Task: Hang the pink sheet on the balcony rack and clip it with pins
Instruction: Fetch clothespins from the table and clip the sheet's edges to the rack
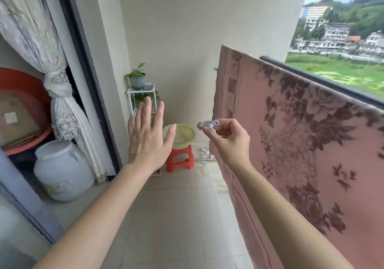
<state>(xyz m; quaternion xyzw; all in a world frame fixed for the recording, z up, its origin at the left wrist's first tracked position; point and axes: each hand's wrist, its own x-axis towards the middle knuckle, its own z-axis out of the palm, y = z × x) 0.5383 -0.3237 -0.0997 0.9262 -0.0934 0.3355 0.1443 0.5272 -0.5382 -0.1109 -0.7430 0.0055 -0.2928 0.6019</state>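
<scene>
The pink sheet with a dark floral print hangs draped over the balcony rack on the right, reaching down towards the floor. The dark railing runs just behind its top edge. My right hand pinches a small white clothes pin between thumb and fingers, held in the air just left of the sheet and below its top edge. My left hand is raised flat with fingers spread, holding nothing, to the left of the pin.
A green basin sits on a red stool at the far wall. A white wire stand holds potted plants. A pale jar, tied curtain and sliding door frame line the left side.
</scene>
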